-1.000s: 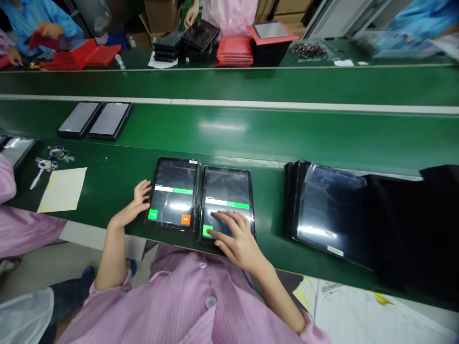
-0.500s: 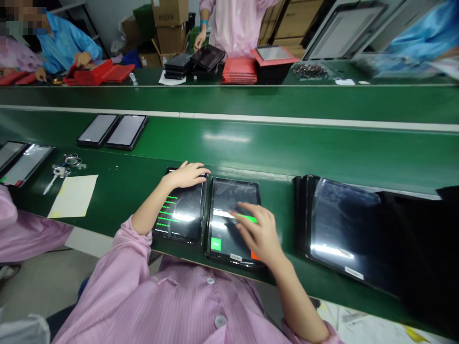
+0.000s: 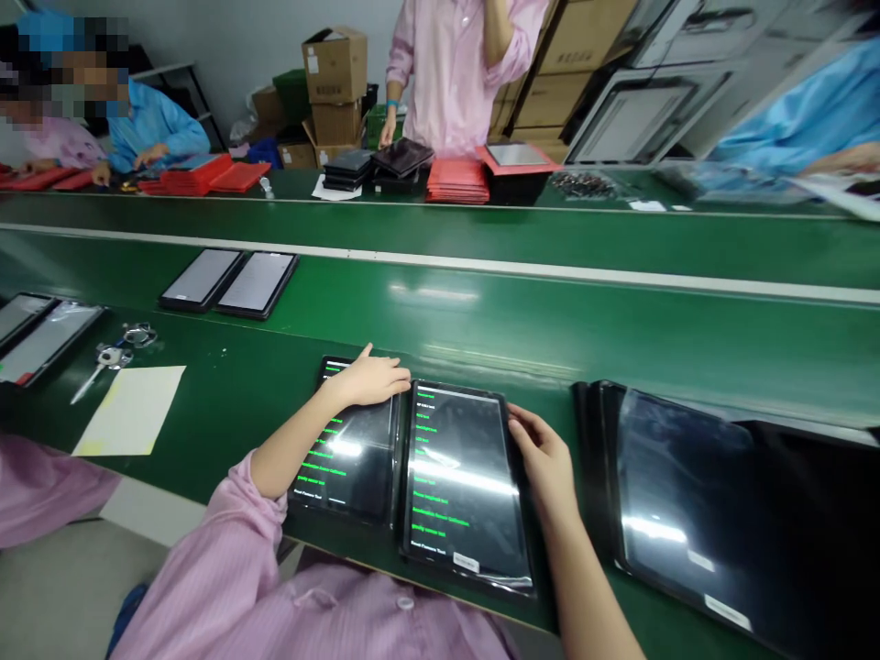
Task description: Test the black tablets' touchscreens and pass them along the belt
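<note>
Two black tablets lie side by side in front of me, both lit with lists of green and white text. My left hand point(image 3: 375, 378) reaches across the top of the left tablet point(image 3: 364, 477), its fingers stretched toward the upper left corner of the right tablet point(image 3: 460, 495). It covers part of the left screen. At the right tablet's upper right edge, my right hand point(image 3: 546, 449) is closed on its side, thumb and fingers along the rim. A white label sits at the bottom of that tablet.
Stacked black tablets point(image 3: 674, 495) stand to my right. A cream paper sheet point(image 3: 130, 410) and metal-looking parts point(image 3: 124, 348) lie to the left. Two grey-screened tablets point(image 3: 258, 282) rest farther back. Across the green bench point(image 3: 522, 316), people work beside red cases point(image 3: 457, 181).
My right hand has moved from over the right tablet's screen to its right edge. That screen changed from green and red buttons to a text list. The view has tilted up slightly.
</note>
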A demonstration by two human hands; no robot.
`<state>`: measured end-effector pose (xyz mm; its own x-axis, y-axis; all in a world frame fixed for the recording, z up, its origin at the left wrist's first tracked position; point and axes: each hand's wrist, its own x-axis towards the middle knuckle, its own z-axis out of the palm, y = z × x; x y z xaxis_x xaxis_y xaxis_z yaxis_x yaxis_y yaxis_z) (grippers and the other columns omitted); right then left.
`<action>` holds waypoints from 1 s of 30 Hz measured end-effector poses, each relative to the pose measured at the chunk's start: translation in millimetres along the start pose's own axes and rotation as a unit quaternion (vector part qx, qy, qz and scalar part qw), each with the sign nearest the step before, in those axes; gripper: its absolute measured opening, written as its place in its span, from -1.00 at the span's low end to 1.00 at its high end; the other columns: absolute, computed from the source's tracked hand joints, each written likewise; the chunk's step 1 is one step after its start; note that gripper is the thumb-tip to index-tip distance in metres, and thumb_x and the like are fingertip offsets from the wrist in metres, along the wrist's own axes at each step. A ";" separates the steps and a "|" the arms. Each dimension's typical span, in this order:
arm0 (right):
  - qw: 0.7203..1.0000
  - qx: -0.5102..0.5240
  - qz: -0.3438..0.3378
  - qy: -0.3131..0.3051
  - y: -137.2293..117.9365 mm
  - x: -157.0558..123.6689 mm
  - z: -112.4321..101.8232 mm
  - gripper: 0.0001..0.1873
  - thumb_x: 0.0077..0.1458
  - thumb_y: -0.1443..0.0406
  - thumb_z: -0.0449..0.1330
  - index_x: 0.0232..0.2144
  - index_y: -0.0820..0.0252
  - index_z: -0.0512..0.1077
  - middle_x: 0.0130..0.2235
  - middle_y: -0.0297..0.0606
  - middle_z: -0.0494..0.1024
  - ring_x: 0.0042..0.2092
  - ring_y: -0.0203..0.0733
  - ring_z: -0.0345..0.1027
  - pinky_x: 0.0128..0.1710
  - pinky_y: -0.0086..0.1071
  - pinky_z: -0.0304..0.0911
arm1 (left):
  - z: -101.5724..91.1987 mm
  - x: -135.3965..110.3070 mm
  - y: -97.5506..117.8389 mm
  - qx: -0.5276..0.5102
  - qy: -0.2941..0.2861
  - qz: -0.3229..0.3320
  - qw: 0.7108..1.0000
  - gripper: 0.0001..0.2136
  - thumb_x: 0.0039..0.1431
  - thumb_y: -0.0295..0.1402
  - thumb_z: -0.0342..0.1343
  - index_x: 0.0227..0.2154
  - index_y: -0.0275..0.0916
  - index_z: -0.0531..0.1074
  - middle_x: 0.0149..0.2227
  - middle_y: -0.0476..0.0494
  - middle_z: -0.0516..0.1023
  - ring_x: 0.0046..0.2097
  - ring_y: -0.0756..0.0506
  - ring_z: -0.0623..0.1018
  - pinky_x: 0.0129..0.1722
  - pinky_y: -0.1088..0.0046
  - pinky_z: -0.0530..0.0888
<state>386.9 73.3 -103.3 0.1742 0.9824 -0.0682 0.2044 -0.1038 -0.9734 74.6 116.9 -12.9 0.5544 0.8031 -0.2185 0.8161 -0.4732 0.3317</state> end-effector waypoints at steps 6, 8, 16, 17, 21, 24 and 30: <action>1.000 0.010 -0.010 0.014 1.6 2.6 1.9 -0.58 -0.02 0.05 0.30 -0.15 0.15 0.52 -0.15 -0.12 0.63 -0.11 0.02 0.51 -0.03 -0.09 0.41 | 2.9 0.8 2.8 0.028 -0.001 -0.005 1.000 -0.62 0.44 -0.15 -0.25 -0.02 -0.13 0.45 0.25 -0.33 0.38 0.31 -0.28 0.31 0.28 -0.25 0.01; 1.000 0.016 -0.001 0.024 2.8 2.8 2.5 -0.59 -0.06 0.05 0.32 -0.21 0.15 0.51 -0.20 -0.12 0.63 -0.14 0.02 0.51 -0.07 -0.10 0.43 | 0.5 -0.3 3.7 0.020 -0.006 -0.003 1.000 -0.62 0.44 -0.17 -0.26 -0.03 -0.14 0.45 0.22 -0.33 0.42 0.32 -0.27 0.30 0.29 -0.26 -0.03; 0.998 0.010 -0.005 0.055 2.5 3.0 4.1 -0.61 -0.11 0.02 0.32 -0.31 0.15 0.52 -0.28 -0.10 0.64 -0.22 0.06 0.53 -0.15 -0.09 0.45 | -4.5 -3.8 10.2 -0.045 0.019 -0.030 0.998 -0.62 0.44 -0.19 -0.28 0.09 -0.17 0.34 0.19 -0.30 0.45 0.26 -0.27 0.38 0.28 -0.34 -0.10; 0.998 0.010 -0.007 0.056 3.3 4.4 4.4 -0.60 -0.12 0.01 0.32 -0.31 0.15 0.52 -0.28 -0.09 0.65 -0.22 0.07 0.54 -0.16 -0.08 0.45 | -1.7 -3.9 11.9 -0.036 0.023 -0.036 0.998 -0.59 0.44 -0.16 -0.29 0.12 -0.18 0.33 0.22 -0.34 0.41 0.29 -0.30 0.35 0.28 -0.37 -0.13; 0.999 -0.001 -0.027 0.040 4.8 8.2 1.5 -0.58 -0.11 -0.04 0.28 -0.34 0.15 0.52 -0.29 -0.07 0.65 -0.24 0.09 0.55 -0.19 -0.08 0.46 | 12.7 -4.2 14.9 0.025 0.022 -0.053 0.998 -0.44 0.41 -0.05 -0.31 0.24 -0.28 0.27 0.37 -0.50 0.12 0.41 -0.40 0.07 0.28 -0.37 -0.21; 0.996 -0.058 -0.052 0.051 2.8 -1.8 -9.2 -0.55 -0.07 -0.08 0.24 -0.30 0.13 0.50 -0.33 -0.14 0.63 -0.27 0.06 0.54 -0.22 -0.12 0.44 | 17.8 -5.9 6.6 0.047 0.018 -0.099 0.994 -0.38 0.38 -0.02 -0.27 0.34 -0.34 0.13 0.38 -0.53 0.04 0.40 -0.43 0.07 0.30 -0.32 -0.11; 0.991 -0.070 0.102 -0.041 -15.0 -31.7 -23.9 -0.45 -0.07 -0.17 0.22 -0.31 0.17 0.50 -0.44 -0.24 0.55 -0.42 -0.13 0.41 -0.44 -0.33 0.31 | 14.7 3.4 -22.4 -0.031 0.028 -0.130 0.991 -0.43 0.37 -0.02 -0.26 0.06 -0.31 0.48 0.09 -0.48 0.50 0.19 -0.38 0.43 0.15 0.05 0.32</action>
<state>401.3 40.0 -81.3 0.1475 0.9472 -0.2847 0.3052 -0.3174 -0.8978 60.6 124.9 -34.6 0.3155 0.9145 -0.2530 0.9175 -0.2260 0.3273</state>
